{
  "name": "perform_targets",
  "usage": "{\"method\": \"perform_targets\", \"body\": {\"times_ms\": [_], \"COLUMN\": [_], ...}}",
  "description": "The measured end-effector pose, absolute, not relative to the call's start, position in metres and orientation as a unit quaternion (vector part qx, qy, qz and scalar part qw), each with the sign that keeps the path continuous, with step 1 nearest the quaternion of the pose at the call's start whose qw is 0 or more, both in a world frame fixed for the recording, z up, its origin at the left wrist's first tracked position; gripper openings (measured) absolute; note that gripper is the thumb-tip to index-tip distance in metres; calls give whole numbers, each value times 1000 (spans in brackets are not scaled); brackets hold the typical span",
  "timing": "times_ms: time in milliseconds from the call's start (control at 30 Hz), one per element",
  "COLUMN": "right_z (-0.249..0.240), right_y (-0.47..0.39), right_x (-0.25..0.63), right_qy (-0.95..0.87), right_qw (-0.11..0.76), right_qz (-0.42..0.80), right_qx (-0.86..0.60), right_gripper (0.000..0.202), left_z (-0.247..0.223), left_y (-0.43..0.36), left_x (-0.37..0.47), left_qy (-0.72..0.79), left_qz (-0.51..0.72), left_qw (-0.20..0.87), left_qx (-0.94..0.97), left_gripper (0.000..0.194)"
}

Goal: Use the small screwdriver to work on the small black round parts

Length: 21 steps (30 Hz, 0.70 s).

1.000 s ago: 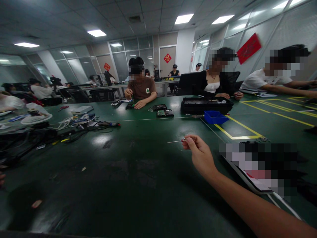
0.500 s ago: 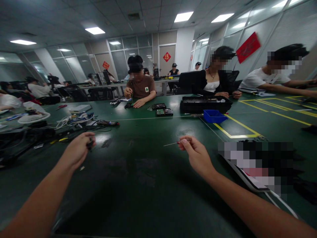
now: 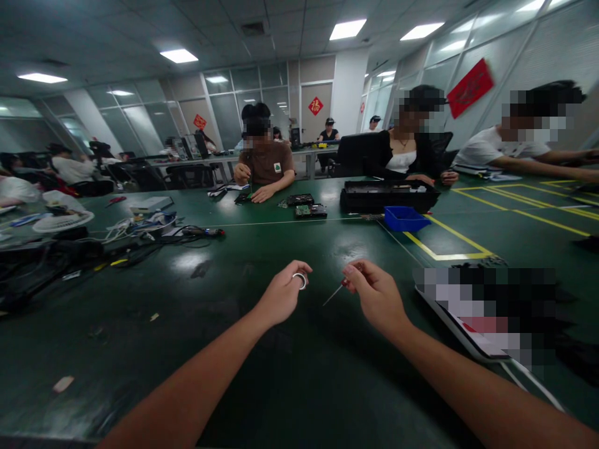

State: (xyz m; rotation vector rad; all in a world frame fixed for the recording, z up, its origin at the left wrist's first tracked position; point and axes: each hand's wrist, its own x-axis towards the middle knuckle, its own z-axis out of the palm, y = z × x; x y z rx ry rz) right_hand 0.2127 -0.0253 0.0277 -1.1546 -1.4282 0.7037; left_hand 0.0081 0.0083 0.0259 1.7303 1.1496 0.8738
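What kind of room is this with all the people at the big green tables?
Probably an electronics workshop. People sit at long green tables with circuit boards, a blue parts bin and tangled cables. The right hand holds a small screwdriver; the left hand holds a little ring.

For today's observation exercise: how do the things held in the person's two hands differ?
The left hand pinches a small silvery ring; the right hand grips a thin screwdriver. The ring is round and compact, the screwdriver long and slender, its tip slanting down-left towards the ring. Both are held above the green table.
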Motion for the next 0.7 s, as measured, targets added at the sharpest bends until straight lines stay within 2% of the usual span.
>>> {"method": "perform_targets", "body": {"times_ms": [67,167,333,700], "right_z": [28,26,22,22], "right_y": [-25,-26,-25,-23], "right_x": [212,211,209,210], "right_qy": [-600,-595,-602,-606], "right_qw": [565,574,562,545], "right_qz": [303,320,338,319], "right_qx": [-479,-462,-455,-483], "right_gripper": [28,25,28,30], "left_z": [15,5,5,-3], "left_y": [6,5,6,12], "left_x": [7,2,-1,-5], "left_qy": [462,462,457,437], "left_qz": [317,304,315,357], "left_qw": [406,369,333,322], "left_qx": [722,747,762,760], "left_gripper": [31,47,28,41]}}
